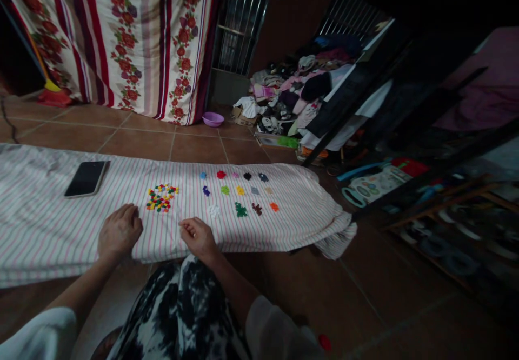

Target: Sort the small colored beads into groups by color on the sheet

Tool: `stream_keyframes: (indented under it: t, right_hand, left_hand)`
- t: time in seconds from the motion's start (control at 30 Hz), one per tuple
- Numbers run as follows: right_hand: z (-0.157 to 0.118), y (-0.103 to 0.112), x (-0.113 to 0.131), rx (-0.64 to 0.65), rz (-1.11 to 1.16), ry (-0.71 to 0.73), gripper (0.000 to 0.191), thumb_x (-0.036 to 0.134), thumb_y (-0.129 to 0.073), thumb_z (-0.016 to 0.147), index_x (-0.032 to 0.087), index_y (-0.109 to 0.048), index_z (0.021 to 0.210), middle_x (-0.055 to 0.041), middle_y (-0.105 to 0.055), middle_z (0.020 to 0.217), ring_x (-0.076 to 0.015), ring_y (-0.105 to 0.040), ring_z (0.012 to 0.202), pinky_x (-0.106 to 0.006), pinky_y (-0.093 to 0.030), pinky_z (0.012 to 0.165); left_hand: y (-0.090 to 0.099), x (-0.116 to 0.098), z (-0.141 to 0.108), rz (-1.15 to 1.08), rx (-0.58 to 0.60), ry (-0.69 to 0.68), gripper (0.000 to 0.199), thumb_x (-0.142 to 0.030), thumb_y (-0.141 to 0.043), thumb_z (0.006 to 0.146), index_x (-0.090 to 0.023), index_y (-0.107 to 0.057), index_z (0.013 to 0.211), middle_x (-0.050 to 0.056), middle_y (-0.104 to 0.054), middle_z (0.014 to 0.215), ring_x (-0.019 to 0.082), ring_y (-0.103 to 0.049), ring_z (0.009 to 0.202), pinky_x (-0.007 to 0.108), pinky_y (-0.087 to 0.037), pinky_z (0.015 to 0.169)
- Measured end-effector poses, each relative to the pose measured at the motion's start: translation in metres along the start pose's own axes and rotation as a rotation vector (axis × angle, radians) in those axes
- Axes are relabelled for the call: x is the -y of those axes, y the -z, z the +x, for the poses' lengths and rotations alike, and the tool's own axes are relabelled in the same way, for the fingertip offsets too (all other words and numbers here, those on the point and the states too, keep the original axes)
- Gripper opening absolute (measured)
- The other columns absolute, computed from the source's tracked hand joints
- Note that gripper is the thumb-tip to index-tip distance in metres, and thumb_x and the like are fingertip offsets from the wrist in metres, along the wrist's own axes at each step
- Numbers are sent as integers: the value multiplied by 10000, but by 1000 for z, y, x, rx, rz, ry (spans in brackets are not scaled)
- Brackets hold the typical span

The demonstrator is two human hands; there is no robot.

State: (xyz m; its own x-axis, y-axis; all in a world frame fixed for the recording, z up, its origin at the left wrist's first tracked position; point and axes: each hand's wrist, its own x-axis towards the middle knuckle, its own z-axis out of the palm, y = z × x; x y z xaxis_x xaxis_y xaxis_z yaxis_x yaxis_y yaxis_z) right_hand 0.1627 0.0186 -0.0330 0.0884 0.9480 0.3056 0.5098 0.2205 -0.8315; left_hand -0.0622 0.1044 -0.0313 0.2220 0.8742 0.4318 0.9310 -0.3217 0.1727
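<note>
Pieces (pixel 159 204), tiny, red, yellow and green, cluster on white striped cloth (pixel 121 187); near them, left hand (pixel 120 230) bends loosely, right hand (pixel 198 237) half-curls, any hold indiscernible; beyond them, round purple basin (pixel 213 119).

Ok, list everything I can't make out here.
All in the head view:
Right hand: whether it holds anything; too small and blurred.
Left hand: whether anything lies under its palm; the hand itself hides that.
Mixed pieces: their exact shapes; too small.
Curtain: what is behind; the curtain hides it.
Left sleeve: the rest is cut off by the picture's edge.
</note>
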Motion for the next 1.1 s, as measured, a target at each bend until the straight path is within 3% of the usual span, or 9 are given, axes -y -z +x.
stream_keyframes:
  t: [0.23, 0.43, 0.73, 1.1]
  right_hand:
    - [-28, 43, -15, -84, 24, -78, 179, 266, -571, 839, 237, -723, 927, -4, -691, 811, -127, -626, 702, -235, -516, 664]
    - [-32, 96, -41, -271, 8, -168, 214, 337, -564, 826, 229, -686, 965, -21, -698, 803, -145, -637, 688, -259, -536, 650]
    - [-7, 189, -85, -553, 68, -195, 256, 459, -612, 760, 221, -610, 854, -36, -674, 759, -171, -654, 683, -294, -562, 646]
    - [38, 270, -136, -602, -304, -401, 213, 346, -544, 719, 210, -650, 843, -32, -690, 749, -190, -654, 730, -298, -519, 721]
  left_hand:
    - [2, 0, 0, 15, 9, -27, 376, -233, -357, 882, -80, -632, 1087, 193, -675, 1182, 308, -646, 1099, 444, -502, 978]
    - [1, 1, 0, 37, 3, -45, 412, -260, -335, 896, -67, -648, 1079, 196, -687, 1170, 304, -649, 1113, 425, -492, 1004]
    - [13, -5, 5, 66, 57, -54, 461, -296, -269, 896, -78, -655, 1023, 180, -706, 1117, 283, -686, 1010, 411, -531, 942]
    - [4, 1, 4, 46, 23, -78, 434, -309, -280, 882, -107, -646, 998, 197, -700, 1121, 292, -662, 1073, 436, -495, 1012]
